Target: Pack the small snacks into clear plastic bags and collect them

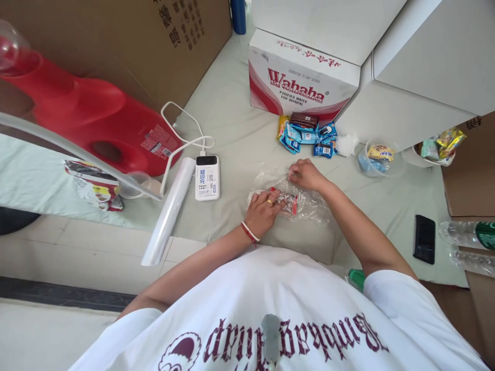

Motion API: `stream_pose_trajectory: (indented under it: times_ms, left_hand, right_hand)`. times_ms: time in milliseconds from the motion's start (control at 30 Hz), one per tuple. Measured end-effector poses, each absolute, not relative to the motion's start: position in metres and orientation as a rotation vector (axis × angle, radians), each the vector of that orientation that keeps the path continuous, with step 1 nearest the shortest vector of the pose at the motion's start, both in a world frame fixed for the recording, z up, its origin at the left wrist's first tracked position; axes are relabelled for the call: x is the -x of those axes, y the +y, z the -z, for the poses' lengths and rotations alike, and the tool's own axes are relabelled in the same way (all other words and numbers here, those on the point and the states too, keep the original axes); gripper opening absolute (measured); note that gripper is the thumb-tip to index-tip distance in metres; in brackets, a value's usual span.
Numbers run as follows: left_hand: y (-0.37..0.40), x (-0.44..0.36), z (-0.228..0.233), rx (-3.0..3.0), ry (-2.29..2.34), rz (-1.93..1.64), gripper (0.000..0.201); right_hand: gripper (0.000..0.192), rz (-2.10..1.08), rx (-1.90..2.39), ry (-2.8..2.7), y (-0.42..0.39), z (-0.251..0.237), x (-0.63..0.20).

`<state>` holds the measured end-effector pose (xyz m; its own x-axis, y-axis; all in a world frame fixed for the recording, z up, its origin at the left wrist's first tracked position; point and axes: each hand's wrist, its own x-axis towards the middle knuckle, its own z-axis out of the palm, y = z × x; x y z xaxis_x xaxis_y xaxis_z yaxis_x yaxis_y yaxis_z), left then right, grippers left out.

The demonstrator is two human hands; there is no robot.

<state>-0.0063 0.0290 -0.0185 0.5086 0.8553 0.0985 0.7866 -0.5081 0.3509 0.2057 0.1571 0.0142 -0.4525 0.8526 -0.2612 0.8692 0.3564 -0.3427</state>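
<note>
A small snack packet (289, 202), see-through with red ends, lies on a crumpled sheet of clear plastic film (315, 206) in front of my body. My left hand (265, 210), wearing a ring, presses onto the packet's left part with its fingers over it. Just beyond the packet, my right hand (307, 174) is closed in a pinch at the film's far edge. Its fingertips are partly hidden. Farther back sits a pile of small wrapped snacks (305, 135), mostly blue, with one brown and one yellow.
Left of my hands lie a film roll (168, 214) and a white power bank (208, 184) with a cable. A red jug (96, 118) lies beyond. A Wahaha carton (301, 82) stands behind the snacks. Rightward are a clear cup (375, 159), a bowl (419, 157) and a phone (424, 239).
</note>
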Motion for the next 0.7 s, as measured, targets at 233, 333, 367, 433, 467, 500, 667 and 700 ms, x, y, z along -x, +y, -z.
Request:
stream_pose_trajectory:
  times_ms: [233,333,367,433,467,500,667,700]
  left_hand:
    - [0.027,0.002,0.022,-2.457,1.409,-0.399,0.044]
    - [0.028,0.006,0.026,-2.435,1.385,-0.408,0.039]
    - [0.029,0.009,0.028,-2.423,1.358,-0.417,0.036]
    - [0.029,0.020,0.032,-2.378,1.243,-0.477,0.033]
    - [0.030,0.027,0.035,-2.334,1.169,-0.535,0.033]
    - [0.031,0.034,0.039,-2.268,1.112,-0.612,0.032]
    - [0.054,0.063,0.051,-1.674,1.616,-1.084,0.041]
    - [0.060,0.063,0.051,-1.630,1.724,-1.073,0.044]
  right_hand:
    - [0.031,0.544,-1.393,2.617,0.090,-0.050,-0.202]
    - [0.039,0.492,-1.351,2.612,0.054,-0.036,-0.197]
    - [0.042,0.488,-1.371,2.624,0.045,-0.029,-0.197]
    - [0.047,0.488,-1.439,2.656,0.031,-0.012,-0.199]
    - [0.048,0.500,-1.470,2.676,0.026,-0.004,-0.200]
    - [0.049,0.523,-1.497,2.696,0.022,0.002,-0.201]
    - [0.056,0.662,-1.573,2.769,0.011,0.015,-0.203]
    - [0.058,0.677,-1.573,2.785,0.010,0.015,-0.203]
